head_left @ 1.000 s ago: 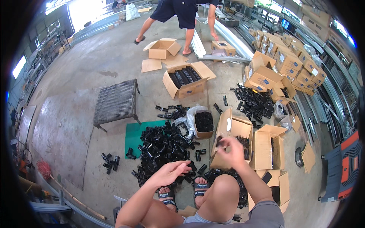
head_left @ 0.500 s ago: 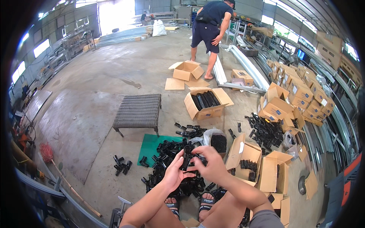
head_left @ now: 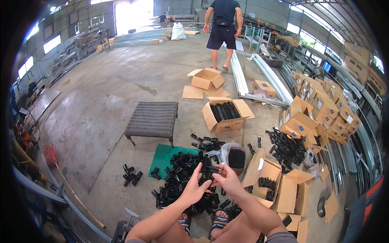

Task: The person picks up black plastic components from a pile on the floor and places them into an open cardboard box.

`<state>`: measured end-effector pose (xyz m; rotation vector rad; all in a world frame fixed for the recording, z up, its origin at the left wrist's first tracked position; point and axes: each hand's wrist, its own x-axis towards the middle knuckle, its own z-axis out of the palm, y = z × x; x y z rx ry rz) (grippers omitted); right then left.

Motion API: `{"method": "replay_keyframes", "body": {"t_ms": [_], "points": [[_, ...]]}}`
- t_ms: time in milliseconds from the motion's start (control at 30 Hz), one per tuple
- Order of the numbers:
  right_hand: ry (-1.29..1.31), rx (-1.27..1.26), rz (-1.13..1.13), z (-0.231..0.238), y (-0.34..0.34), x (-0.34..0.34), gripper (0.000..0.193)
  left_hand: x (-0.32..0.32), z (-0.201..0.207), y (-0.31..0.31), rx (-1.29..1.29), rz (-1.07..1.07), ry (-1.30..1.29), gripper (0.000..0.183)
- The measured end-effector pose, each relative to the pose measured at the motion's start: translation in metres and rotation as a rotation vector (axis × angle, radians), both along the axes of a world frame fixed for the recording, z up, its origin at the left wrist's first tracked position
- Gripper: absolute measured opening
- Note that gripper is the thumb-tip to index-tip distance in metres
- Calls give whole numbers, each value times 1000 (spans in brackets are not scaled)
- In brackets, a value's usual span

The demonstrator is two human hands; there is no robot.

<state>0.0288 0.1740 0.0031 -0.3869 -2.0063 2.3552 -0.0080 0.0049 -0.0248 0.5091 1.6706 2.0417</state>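
Note:
Between my two hands is a black tubular fitting (head_left: 208, 171), held above a heap of similar black fittings (head_left: 175, 188) on the floor. My left hand (head_left: 195, 189) supports it from the left, index finger stretched along it and thumb beneath. From the right, my right hand (head_left: 228, 179) pinches its end with thumb and fingers. The heap lies partly on a green sheet (head_left: 159, 156) and reaches my sandalled feet. Just right of the heap, a clear plastic bag (head_left: 230, 148) stands with small black pieces in it.
A dark woven stool (head_left: 152, 119) stands ahead. Open cardboard boxes (head_left: 229, 124) with black parts sit ahead and right; another pile of black fittings (head_left: 285, 149) lies further right. Stacked cartons (head_left: 324, 106) and metal profiles (head_left: 239, 77) flank them. A person (head_left: 223, 30) stands beyond.
My right hand has dropped and now pinches the fitting's right end, and the fitting has turned. The bent-over person has straightened and stepped further off. My view has shifted slightly.

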Motion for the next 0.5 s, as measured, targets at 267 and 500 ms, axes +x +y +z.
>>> {"method": "replay_keyframes", "body": {"t_ms": [267, 500], "points": [[-42, 124, 17, -10, 10, 0, 42, -2, -23, 10, 3, -149, -173, 68], [-27, 291, -3, -16, 13, 2, 45, 4, 8, 1, -65, -181, -145, 76]]}}
